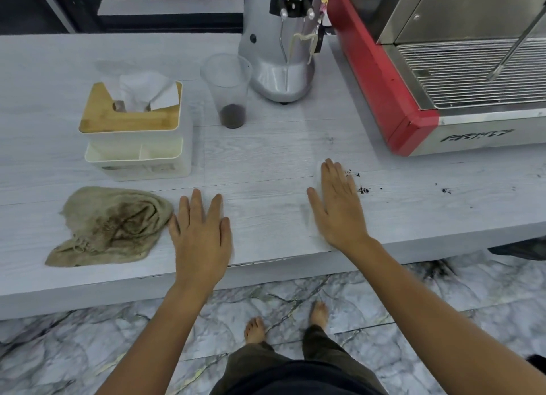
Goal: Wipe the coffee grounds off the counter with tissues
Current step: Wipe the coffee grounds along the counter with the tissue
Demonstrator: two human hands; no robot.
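Observation:
My right hand (336, 205) lies flat, palm down, pressing a thin white tissue (312, 227) onto the pale wood-grain counter (266, 158). The tissue shows along the hand's left side and by the fingertips. Dark coffee grounds (363, 190) lie just right of the fingers, with more specks (446, 190) farther right. My left hand (201, 238) rests flat on the counter near its front edge, fingers slightly apart, holding nothing. A tissue box (130, 113) with a bamboo lid stands at the left, a tissue sticking out of it.
A stained beige cloth (109, 226) lies left of my left hand. A clear plastic cup (227, 90) with grounds in its bottom stands behind, beside a silver grinder (280, 54). A red-sided espresso machine (413, 105) fills the back right. The counter's front edge runs just under my wrists.

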